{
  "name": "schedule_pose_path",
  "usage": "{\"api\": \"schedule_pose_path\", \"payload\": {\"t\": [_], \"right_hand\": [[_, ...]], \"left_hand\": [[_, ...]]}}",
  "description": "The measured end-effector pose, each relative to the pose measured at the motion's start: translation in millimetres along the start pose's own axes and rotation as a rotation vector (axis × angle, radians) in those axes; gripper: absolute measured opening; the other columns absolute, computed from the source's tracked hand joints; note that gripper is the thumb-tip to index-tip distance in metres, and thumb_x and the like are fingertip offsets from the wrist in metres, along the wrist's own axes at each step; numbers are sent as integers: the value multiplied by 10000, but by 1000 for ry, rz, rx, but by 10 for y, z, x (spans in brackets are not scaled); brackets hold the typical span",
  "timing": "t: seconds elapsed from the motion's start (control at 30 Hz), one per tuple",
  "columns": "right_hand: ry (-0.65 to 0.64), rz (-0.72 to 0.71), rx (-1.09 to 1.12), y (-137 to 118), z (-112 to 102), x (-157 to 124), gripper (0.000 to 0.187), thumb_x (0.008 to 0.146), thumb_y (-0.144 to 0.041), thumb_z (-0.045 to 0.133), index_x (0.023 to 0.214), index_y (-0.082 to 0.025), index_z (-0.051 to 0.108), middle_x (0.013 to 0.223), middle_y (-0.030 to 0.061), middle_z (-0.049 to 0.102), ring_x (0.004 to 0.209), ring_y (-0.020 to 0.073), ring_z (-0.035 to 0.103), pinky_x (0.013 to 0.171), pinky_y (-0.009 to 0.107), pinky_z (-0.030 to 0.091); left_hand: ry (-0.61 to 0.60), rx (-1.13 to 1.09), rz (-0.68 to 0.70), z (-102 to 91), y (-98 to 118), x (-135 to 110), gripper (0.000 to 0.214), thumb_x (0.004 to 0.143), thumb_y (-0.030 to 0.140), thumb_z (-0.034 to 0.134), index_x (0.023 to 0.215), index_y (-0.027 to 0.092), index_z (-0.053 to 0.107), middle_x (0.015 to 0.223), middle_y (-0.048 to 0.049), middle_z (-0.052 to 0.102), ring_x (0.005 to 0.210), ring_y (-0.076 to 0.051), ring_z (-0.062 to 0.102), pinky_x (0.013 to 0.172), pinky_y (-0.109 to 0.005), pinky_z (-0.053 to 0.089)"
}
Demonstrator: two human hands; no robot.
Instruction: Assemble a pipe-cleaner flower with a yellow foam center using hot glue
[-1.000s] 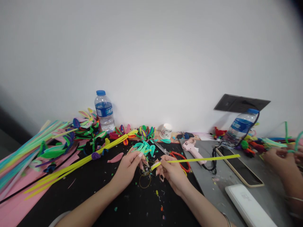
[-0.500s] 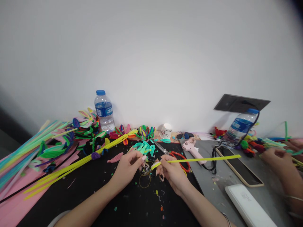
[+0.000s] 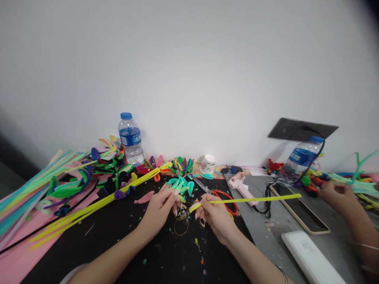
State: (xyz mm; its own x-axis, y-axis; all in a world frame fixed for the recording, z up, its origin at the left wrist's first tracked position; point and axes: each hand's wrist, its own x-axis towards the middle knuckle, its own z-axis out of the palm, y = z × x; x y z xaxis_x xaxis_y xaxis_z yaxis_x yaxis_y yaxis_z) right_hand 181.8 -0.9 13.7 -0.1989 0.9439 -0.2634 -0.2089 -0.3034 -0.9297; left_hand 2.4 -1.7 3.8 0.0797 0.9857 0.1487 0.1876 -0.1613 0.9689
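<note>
My right hand (image 3: 217,217) pinches a yellow pipe cleaner (image 3: 254,200). Its long straight end points right, and a small loop of it shows at the fingertips. Just left of that loop, my left hand (image 3: 160,211) has its thumb and fingers closed together; what they hold, if anything, I cannot make out. Below and between the hands lie thin gold-coloured wire rings (image 3: 181,227) on the black mat (image 3: 166,256). Turquoise pipe-cleaner loops (image 3: 180,183) lie right behind my left fingers. Scissors with red handles (image 3: 226,193) rest behind my right hand, partly covered by it.
Yellow pipe cleaners (image 3: 89,205) and a colourful bundle (image 3: 26,201) lie left. Water bottles (image 3: 130,138) stand by the wall. A paper cup (image 3: 207,163), pink glue gun (image 3: 242,189), phone (image 3: 302,213) and white case (image 3: 310,256) are right, near another person's hand (image 3: 340,197).
My left fingers have shifted slightly and their tips sit a little lower. My right hand and the yellow pipe cleaner hold still. The other person's hand moved left, and a green pipe cleaner rises there.
</note>
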Motion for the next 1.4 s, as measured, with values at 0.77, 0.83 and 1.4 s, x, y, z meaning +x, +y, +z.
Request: {"api": "schedule_pose_path", "payload": {"t": [0.77,0.83,1.4], "right_hand": [[3,-7,-1,9,-5,11,303,705,-434,666,652,-181,507,467,-6,610,348,70,419,370,183,335],[-6,-13,4,19,-8,15,306,702,-432,672,649,-183,503,464,-5,612,342,67,414,365,180,330],[-61,-41,-67,94,30,-6,335,760,-480,620,690,-195,459,467,-9,605,330,65,388,361,177,280]], "left_hand": [[-117,87,59,-18,-27,-6,544,936,415,324,440,208,414,446,20,483,470,-128,475,603,-282,403],[-155,122,78,-10,-9,-17,458,919,413,373,526,199,467,518,17,513,510,-135,498,564,-269,396],[-173,234,280,77,34,-99,86,819,197,545,898,193,577,798,-14,614,639,-125,587,612,-234,504]]}}
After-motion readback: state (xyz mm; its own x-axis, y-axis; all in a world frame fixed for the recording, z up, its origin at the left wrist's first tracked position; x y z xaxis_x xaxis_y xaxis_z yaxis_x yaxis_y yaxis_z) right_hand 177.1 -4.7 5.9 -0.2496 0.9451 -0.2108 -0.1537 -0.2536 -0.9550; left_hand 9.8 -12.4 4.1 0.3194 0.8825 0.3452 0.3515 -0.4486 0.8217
